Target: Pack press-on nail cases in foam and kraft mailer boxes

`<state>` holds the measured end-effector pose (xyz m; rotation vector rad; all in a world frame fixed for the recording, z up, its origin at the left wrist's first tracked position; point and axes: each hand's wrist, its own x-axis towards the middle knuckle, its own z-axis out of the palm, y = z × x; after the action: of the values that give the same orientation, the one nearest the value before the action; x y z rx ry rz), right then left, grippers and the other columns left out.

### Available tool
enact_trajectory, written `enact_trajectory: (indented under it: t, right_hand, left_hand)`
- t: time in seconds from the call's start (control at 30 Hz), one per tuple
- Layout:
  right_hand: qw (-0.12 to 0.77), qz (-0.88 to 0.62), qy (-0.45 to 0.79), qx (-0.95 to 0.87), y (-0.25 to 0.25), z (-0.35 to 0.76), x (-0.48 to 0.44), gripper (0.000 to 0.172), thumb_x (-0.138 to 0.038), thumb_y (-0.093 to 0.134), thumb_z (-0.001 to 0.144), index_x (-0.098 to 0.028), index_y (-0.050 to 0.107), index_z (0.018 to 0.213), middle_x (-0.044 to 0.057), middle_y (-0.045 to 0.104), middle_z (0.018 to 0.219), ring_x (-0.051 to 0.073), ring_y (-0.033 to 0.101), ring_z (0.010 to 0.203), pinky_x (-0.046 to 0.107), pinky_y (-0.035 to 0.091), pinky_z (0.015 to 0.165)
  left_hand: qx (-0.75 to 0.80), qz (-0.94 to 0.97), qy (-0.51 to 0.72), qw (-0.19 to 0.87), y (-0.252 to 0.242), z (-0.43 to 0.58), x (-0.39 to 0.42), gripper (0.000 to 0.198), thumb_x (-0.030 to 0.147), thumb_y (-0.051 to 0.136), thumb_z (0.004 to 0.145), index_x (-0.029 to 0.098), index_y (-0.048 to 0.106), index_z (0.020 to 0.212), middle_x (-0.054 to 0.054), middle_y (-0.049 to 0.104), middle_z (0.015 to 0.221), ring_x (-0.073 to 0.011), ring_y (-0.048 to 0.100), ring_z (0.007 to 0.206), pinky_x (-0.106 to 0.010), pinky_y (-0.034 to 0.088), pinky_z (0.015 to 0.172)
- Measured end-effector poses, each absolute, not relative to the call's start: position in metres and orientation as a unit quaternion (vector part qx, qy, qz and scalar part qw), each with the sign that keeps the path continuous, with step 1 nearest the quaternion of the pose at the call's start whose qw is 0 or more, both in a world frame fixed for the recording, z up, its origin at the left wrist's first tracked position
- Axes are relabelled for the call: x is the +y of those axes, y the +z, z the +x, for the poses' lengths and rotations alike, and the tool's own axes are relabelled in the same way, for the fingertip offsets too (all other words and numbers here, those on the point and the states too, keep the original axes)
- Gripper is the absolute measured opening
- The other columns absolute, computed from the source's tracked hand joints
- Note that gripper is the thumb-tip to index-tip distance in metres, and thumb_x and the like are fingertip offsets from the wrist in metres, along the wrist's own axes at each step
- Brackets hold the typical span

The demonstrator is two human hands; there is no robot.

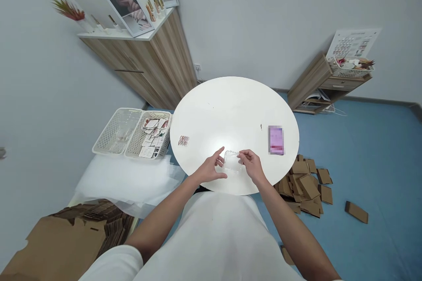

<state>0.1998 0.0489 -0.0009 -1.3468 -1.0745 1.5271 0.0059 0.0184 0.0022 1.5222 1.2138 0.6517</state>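
Note:
A small clear plastic case (232, 163) is at the near side of the round white table (231, 105), in front of my body. My right hand (252, 166) pinches its upper right edge between thumb and fingers. On the other side, my left hand (211, 168) is open, thumb and fingers spread beside the case's left edge; whether the fingertips touch it I cannot tell. A small set of pinkish nail-shaped pieces (183, 141) lies at the table's left. To the right is a blurred purple rectangular item (276, 140), with a tiny dark object (261, 127) near it.
White baskets at the left hold clear plastic cases (123, 134) and printed cards (154, 134). Below them lie translucent sheets (125, 180) and stacked cardboard (66, 246). Small cardboard boxes (306, 186) are heaped on the blue floor. A wooden cabinet (165, 57) and a shelf unit (313, 79) stand behind.

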Motion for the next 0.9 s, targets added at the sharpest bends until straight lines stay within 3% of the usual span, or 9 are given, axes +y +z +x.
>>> enact_trajectory:
  t: [0.2,0.5,0.57,0.7,0.8,0.9]
  right_hand:
    - [0.393,-0.520,0.617,-0.441,-0.001,0.201,0.048,0.027,-0.044,0.061,0.067,-0.019,0.058,0.077,0.001,0.060,0.072,0.011,0.053,0.059,0.028,0.043,0.062]
    - [0.380,-0.523,0.608,-0.461,-0.006,0.203,0.048,0.026,-0.044,0.057,0.071,-0.020,0.058,0.079,0.002,0.061,0.076,0.012,0.055,0.059,0.029,0.045,0.062]
    - [0.369,-0.531,0.596,-0.476,-0.005,0.205,0.047,0.027,-0.044,0.055,0.072,-0.020,0.058,0.085,0.004,0.062,0.085,0.012,0.057,0.062,0.031,0.046,0.065]
    - [0.344,-0.497,0.573,-0.553,0.003,0.213,0.044,0.049,-0.040,0.062,0.068,-0.027,0.046,0.112,0.007,0.050,0.121,0.017,0.059,0.085,0.036,0.046,0.078]
    - [0.304,-0.433,0.543,-0.652,0.006,0.219,0.041,0.061,-0.035,0.071,0.057,-0.027,0.046,0.112,0.007,0.035,0.135,0.023,0.047,0.111,0.039,0.041,0.090]
    - [0.273,-0.406,0.526,-0.696,0.002,0.221,0.039,0.060,-0.032,0.072,0.057,-0.026,0.047,0.112,0.006,0.030,0.138,0.025,0.036,0.122,0.041,0.039,0.093]
  left_hand:
    - [0.501,0.678,0.262,0.470,0.001,0.006,0.018,0.083,0.029,0.071,0.060,0.028,0.028,0.131,0.000,0.053,0.088,-0.0122,0.050,0.077,-0.031,0.043,0.077]
    - [0.491,0.683,0.261,0.474,0.000,0.010,0.019,0.080,0.030,0.071,0.059,0.027,0.031,0.129,0.000,0.052,0.088,-0.0110,0.051,0.073,-0.030,0.044,0.075]
    - [0.490,0.681,0.265,0.475,0.000,0.010,0.020,0.077,0.030,0.070,0.060,0.027,0.032,0.128,0.001,0.052,0.087,-0.0108,0.051,0.072,-0.030,0.044,0.075]
    - [0.493,0.662,0.285,0.487,-0.001,0.007,0.021,0.075,0.030,0.069,0.061,0.027,0.033,0.127,0.001,0.051,0.085,-0.0110,0.051,0.072,-0.030,0.044,0.074]
    - [0.499,0.644,0.295,0.499,-0.003,0.004,0.021,0.075,0.031,0.069,0.061,0.026,0.033,0.127,0.000,0.052,0.086,-0.0121,0.052,0.074,-0.031,0.044,0.074]
    - [0.501,0.641,0.293,0.503,-0.004,0.004,0.021,0.076,0.031,0.069,0.062,0.026,0.032,0.128,0.000,0.052,0.085,-0.0121,0.052,0.075,-0.031,0.044,0.074]
